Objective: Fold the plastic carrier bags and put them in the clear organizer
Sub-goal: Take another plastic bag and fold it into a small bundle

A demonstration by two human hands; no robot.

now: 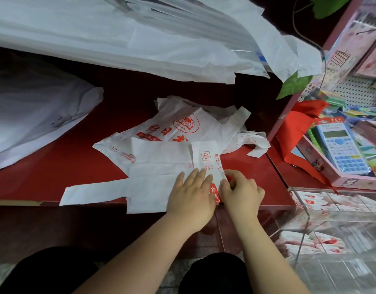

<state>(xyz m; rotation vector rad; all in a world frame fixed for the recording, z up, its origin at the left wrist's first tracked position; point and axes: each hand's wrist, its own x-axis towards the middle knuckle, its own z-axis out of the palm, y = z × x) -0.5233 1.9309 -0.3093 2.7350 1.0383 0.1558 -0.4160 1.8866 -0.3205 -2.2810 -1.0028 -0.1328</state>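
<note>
At the near edge of the red counter [55, 166], in the head view, a white carrier bag [153, 170] with red print lies flat. Its front edge runs along the counter's lip, and part of it seems to hang just over. One handle strip [93, 193] stretches left along that same lip. The bag's right end is turned over into a narrow flap [206, 153] showing a red triangle mark.

The left hand [191, 194] lies on the bag with straight fingers pressed flat, their tips touching the flap's left edge. The right hand [242, 193] is just beside it, fingers curled, pinching the lower end of the flap between thumb and fingertips.

Open red surface shows left of the bag, up to a grey-white plastic sheet [34, 119], and in a narrower strip right of the hands, up to the clear organizer [342, 236]. Behind the bag, touching it, is a loose pile of bags [183, 126], which closes off the far side. Beyond the pile, large white plastic sheets [119, 39] overhang the back of the counter.

Counted: two hands, one bag under them and one organizer. The pile holds at least two bags, though the exact number cannot be told. Folded bags [310, 242] sit in several of the organizer's compartments, too blurred to count. To the right are one blue calculator [341, 147], resting on a pink box [322, 166], one red cloth [297, 128] and one green leaf [295, 84].
</note>
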